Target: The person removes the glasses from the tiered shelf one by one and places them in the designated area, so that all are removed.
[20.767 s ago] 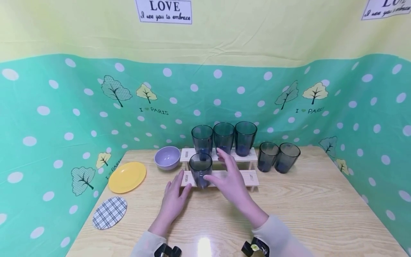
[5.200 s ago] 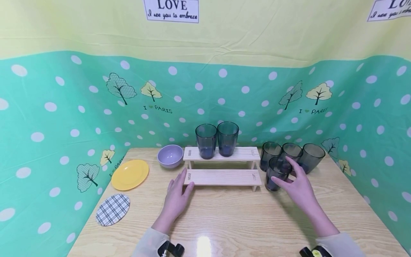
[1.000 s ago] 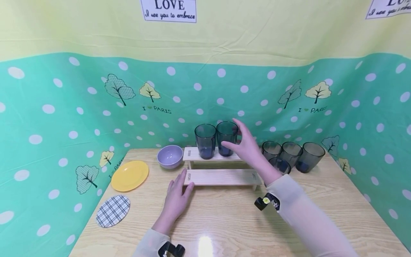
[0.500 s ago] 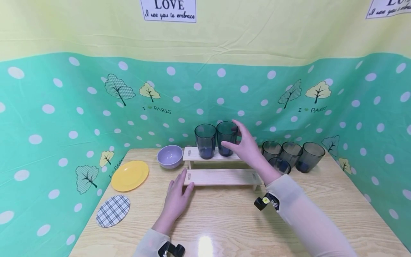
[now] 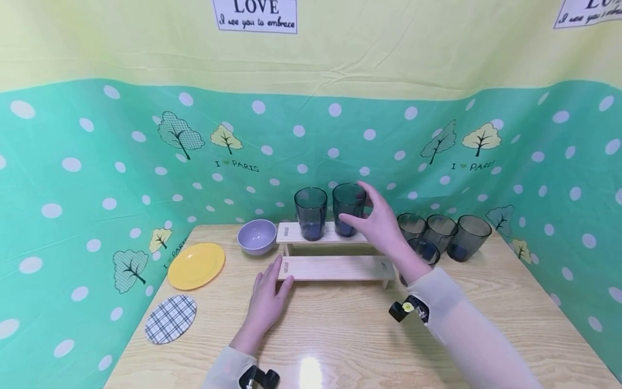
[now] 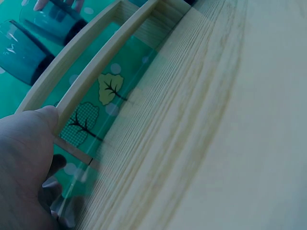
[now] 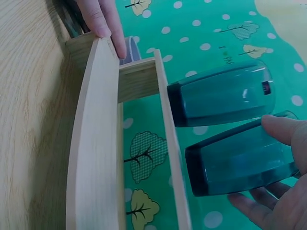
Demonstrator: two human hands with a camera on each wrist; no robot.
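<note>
The tall dark-teal glass tumbler on the upper step of the pale two-tier wooden rack is now being gripped by the right hand, fingers curled round it; half a second ago it was only being approached. It is being shifted slightly right, away from the second teal tumbler. The rack's lower left end is being touched by the flat, open left hand. Four more tumblers are being partly screened by the right arm.

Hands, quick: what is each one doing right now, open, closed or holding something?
Left hand: open, fingers straight, resting against the wooden rack.
Right hand: closed, fingers curled round the right-hand glass on the rack's upper step.
</note>
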